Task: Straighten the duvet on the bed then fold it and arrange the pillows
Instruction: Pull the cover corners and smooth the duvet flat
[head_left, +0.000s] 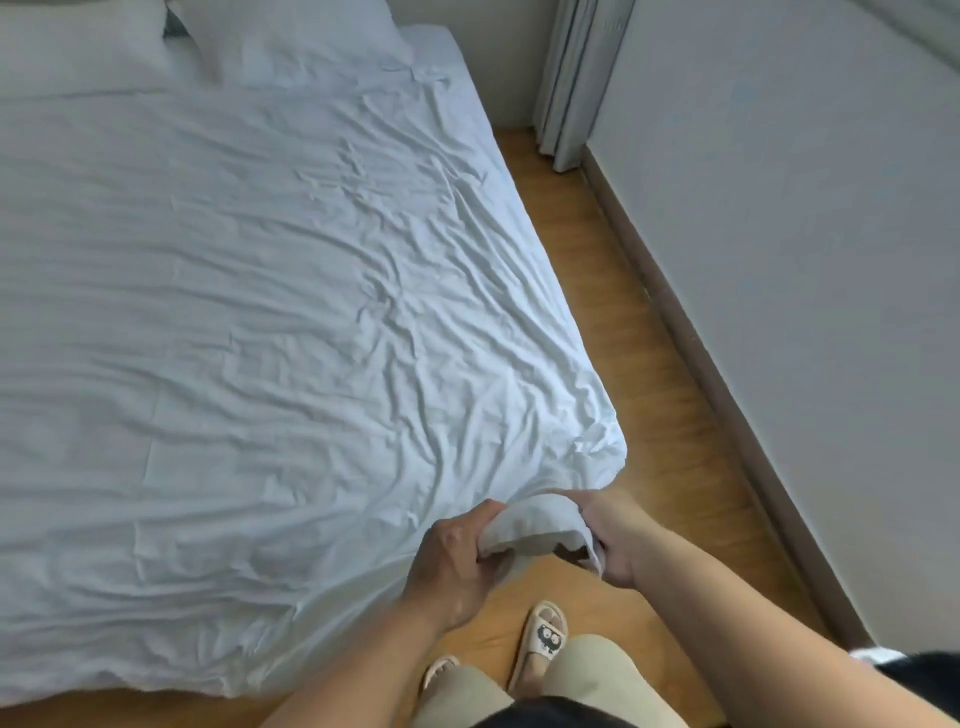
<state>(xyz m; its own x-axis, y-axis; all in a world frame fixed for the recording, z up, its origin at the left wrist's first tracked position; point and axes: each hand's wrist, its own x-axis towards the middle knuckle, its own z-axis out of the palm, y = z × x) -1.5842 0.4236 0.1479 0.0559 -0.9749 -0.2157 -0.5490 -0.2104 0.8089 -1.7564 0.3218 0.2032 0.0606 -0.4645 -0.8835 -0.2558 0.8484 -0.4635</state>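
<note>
Both hands clamp the duvet at the bed's near corner: left hand, right hand. Soft, light, floppy, so grip the hem.

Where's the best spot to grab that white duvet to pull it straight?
Its near corner edge, from the foot end: the duvet lies flat, and that overhanging corner bunches easily, as the left hand and right hand grip it.

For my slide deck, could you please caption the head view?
Left hand and right hand grip the duvet by its corner; pillows lie at the far end.
</note>
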